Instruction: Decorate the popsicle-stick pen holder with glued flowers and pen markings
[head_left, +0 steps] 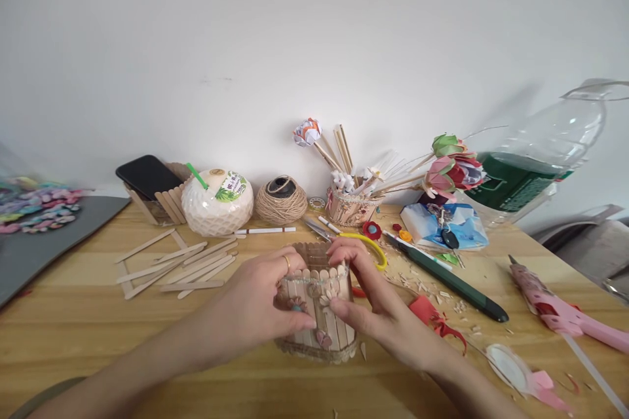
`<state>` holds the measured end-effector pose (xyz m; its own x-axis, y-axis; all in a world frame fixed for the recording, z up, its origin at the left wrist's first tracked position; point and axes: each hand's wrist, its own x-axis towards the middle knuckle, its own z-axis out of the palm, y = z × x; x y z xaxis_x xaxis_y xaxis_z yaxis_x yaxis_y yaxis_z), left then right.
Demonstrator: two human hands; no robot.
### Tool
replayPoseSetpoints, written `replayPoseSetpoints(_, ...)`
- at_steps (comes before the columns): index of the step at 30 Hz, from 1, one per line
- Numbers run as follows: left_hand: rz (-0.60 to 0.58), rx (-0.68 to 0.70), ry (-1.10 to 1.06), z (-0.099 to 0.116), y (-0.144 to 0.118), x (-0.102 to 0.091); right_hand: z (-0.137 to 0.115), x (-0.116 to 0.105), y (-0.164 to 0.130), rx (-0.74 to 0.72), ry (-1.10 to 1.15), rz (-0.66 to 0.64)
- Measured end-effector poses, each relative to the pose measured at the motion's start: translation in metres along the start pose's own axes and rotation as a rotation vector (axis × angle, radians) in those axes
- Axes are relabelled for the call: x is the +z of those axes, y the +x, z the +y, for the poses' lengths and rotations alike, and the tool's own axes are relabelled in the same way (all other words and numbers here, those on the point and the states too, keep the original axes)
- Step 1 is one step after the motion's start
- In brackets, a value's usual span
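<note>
Fingers first: the left hand (pixel 260 304) has its fingers curled in on the front of the popsicle-stick holder (pixel 318 304), thumb and fingertips pinching at a small decoration on its face, a ring showing on one finger. The right hand (pixel 366 294) closes on the other side, thumb pressed low on the sticks and the upper fingers hooked over the rim, so both hands grip the holder and neither is spread open. It stands upright at the middle of the table (pixel 88 327), right in front of the person. By the look of it the body is finished: wall of sticks complete, twine band round the base, a beaded strip near the top, a few petal shapes already on; I'd judge only the trimming on the front remains. Just behind lie yellow-handled scissors (pixel 354 239); to the left loose popsicle sticks (pixel 181 265), a coconut drink (pixel 217 201) and a ball of twine (pixel 281 200). To the right a green utility knife (pixel 449 278), wood shavings, red paper scraps (pixel 432 317) and a pink glue gun (pixel 565 314).
</note>
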<state>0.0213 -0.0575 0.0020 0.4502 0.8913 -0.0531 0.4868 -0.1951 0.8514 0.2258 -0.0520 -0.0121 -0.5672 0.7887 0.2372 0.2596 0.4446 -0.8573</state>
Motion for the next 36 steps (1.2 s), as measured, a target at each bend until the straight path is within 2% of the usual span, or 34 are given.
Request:
replayPoseSetpoints(15, 0.009, 0.006, -0.015, -0.005, 0.002, 0.001, 0.002, 0.003, 0.002, -0.048, -0.042, -0.003)
replayPoseSetpoints(24, 0.008, -0.007, 0.068, -0.004, 0.0, 0.0, 0.001, 0.001, 0.001, -0.046, -0.055, -0.011)
replayPoseSetpoints(28, 0.03, 0.052, 0.188, -0.004, 0.002, 0.002, 0.007, 0.006, 0.004, -0.078, -0.116, 0.003)
replayPoseSetpoints(32, 0.163, 0.079, 0.36, -0.004, 0.003, 0.0, 0.01, 0.012, 0.007, -0.181, -0.192, 0.076)
replayPoseSetpoints(34, 0.237, 0.039, 0.252, -0.001, 0.002, -0.007, 0.004, 0.008, 0.006, -0.184, -0.143, 0.12)
replayPoseSetpoints(36, 0.268, 0.034, 0.178, 0.002, 0.001, -0.017, -0.004, 0.0, 0.005, -0.174, -0.06, 0.093)
